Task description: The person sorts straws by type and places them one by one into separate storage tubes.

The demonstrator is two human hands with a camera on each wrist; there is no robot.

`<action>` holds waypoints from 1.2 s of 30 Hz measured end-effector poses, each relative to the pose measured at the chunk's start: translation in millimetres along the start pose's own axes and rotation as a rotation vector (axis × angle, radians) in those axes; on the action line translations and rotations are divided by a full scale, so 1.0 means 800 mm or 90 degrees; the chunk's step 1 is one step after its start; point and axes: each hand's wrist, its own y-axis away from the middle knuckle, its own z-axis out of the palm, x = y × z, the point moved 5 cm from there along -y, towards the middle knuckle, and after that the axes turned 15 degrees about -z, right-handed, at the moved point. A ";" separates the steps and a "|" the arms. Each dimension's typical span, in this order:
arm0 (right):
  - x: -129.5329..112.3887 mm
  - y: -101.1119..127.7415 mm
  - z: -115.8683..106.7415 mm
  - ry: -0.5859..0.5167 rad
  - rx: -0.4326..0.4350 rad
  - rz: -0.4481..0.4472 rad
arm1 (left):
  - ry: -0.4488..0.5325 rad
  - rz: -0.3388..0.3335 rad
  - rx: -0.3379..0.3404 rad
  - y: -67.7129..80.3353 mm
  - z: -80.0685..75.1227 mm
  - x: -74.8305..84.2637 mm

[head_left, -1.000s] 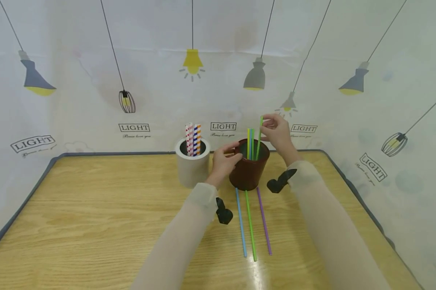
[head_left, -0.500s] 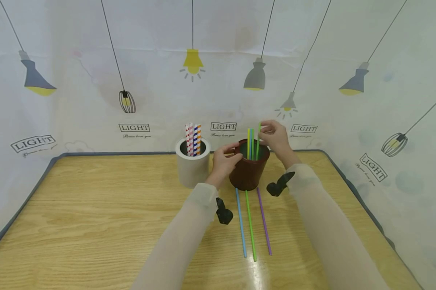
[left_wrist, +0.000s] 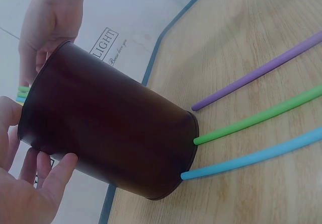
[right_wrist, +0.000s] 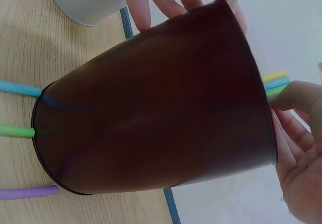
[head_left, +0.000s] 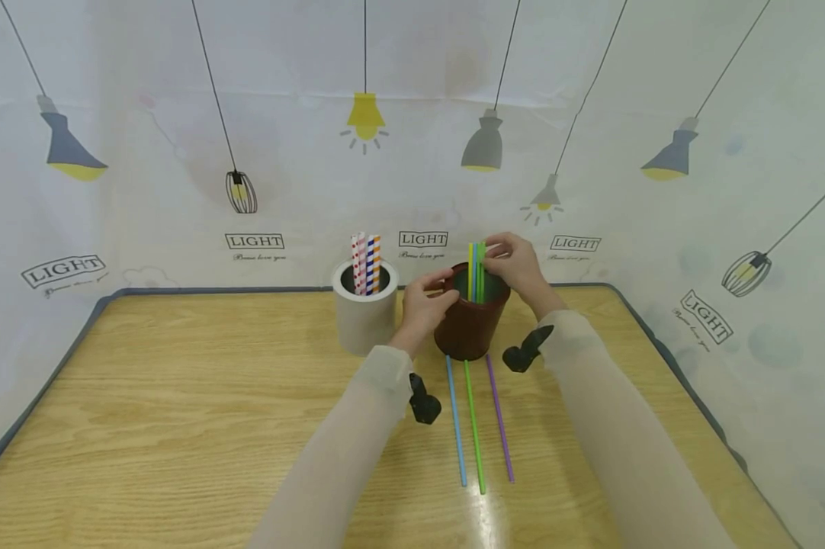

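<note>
A dark brown cup (head_left: 469,332) stands upright at the back of the table, with several plain straws (head_left: 473,274) in yellow, blue and green rising from it. My left hand (head_left: 422,309) holds the cup by its left side near the rim, also seen in the left wrist view with fingers against the wall. Over the right rim, my right hand (head_left: 520,265) pinches a green straw (head_left: 483,284) near its top, close against the other straws. The straws' lower ends are hidden inside the cup.
Left of the brown cup stands a white cup (head_left: 363,328) with several patterned straws (head_left: 366,263). A blue straw (head_left: 457,419), a green straw (head_left: 475,427) and a purple straw (head_left: 500,419) lie on the wooden table (head_left: 200,396) in front. A printed backdrop (head_left: 282,137) rises behind.
My right hand has moved down and left with the green straw, bringing it deeper into the brown cup and against the other straws. The left hand has stayed in place.
</note>
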 end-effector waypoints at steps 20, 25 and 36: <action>-0.013 -0.004 -0.003 -0.022 -0.053 0.025 | 0.004 -0.001 -0.003 -0.001 -0.001 0.000; -0.018 -0.001 -0.014 -0.042 -0.060 0.026 | 0.004 -0.002 -0.001 -0.002 0.000 -0.001; -0.030 0.023 -0.035 -0.030 -0.125 0.050 | -0.005 0.002 -0.004 0.001 0.000 0.000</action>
